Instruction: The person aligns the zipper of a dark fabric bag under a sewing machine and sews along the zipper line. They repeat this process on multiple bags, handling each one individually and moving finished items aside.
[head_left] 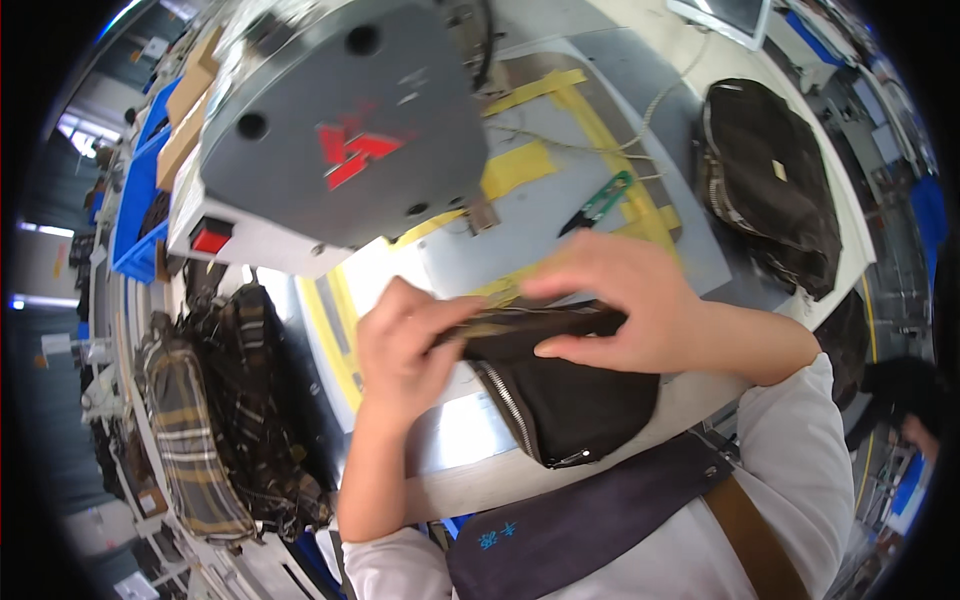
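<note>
A dark brown bag (570, 400) with a silver zipper (513, 403) lies at the near edge of the sewing machine's bed, its opening toward the machine. My left hand (405, 345) pinches the left end of its upper edge. Around the right part of that edge curves my right hand (625, 300), thumb on the front and fingers over the far side. Those fingers are slightly blurred. Just beyond my right hand rest green-handled thread snips (598, 203), blades pointing toward me.
The grey sewing machine head (345, 125) stands over the bed at the upper left. Yellow tape (520, 172) marks the bed, and a pale cord crosses it. Another dark bag (770, 180) lies at right. Plaid bags (190, 440) sit at left, near a blue bin (140, 215).
</note>
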